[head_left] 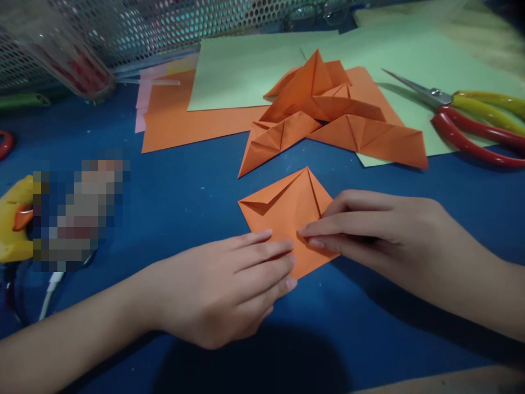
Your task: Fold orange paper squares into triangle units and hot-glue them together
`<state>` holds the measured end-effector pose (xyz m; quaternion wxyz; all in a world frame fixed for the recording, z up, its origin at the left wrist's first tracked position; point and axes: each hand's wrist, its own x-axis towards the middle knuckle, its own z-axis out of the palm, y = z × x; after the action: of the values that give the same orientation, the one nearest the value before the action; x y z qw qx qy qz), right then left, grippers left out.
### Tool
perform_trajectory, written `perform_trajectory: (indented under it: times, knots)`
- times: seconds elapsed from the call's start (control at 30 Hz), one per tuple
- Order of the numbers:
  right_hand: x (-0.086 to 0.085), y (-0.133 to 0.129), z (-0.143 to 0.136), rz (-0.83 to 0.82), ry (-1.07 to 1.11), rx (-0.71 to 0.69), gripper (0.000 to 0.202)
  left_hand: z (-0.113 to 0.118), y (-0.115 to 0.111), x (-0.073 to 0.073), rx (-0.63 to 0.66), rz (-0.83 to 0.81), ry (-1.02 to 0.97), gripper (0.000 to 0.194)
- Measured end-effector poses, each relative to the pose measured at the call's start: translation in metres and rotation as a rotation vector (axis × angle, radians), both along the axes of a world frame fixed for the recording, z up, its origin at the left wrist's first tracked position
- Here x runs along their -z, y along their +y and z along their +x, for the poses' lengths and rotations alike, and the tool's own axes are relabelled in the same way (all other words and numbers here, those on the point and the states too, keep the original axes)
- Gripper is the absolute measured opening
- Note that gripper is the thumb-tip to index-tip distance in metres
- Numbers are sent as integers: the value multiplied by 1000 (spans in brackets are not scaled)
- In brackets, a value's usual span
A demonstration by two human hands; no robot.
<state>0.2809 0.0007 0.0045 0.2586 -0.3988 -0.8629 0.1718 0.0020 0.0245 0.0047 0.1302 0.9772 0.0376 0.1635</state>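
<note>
A square of folded orange paper (283, 213) lies on the blue table, with creased flaps along its far edges. My left hand (229, 284) rests flat on its near left side, fingers stretched out. At the right side, my right hand (369, 230) pinches a flap of the same paper between thumb and fingers. Just beyond it sits a loose pile of folded orange paper pieces (348, 131), some standing in peaks. The near right edge of the square is partly hidden by my fingers.
Scissors (443, 104) with red and yellow handles lie at the right on light green sheets (241, 71). Flat orange paper (172, 120) lies at the back left. A clear cup (82, 65), a yellow object (16, 219) and a pixelated item (86, 213) stand at the left.
</note>
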Motion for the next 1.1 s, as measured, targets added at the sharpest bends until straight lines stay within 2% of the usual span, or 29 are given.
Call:
perform_trajectory:
  times: [0.17,0.37,0.83,0.97,1.1]
  knots:
    - [-3,-2,0,-30,-12,-3,29,-3,3,-3,15,-20,50,31]
    - [-1,-1,0,8,4,-11,27,-2,1,-3,-7,-24,34,30]
    - [3,-4,-2,36,-6,15,25,-4,6,-11,29,-35,92,33]
    - [2,-8,-4,14,-55,-4,38,-4,5,-13,9,-28,122,34]
    - [0,-10,-7,55,-96,-3,38,-2,5,-14,12,-34,119,33]
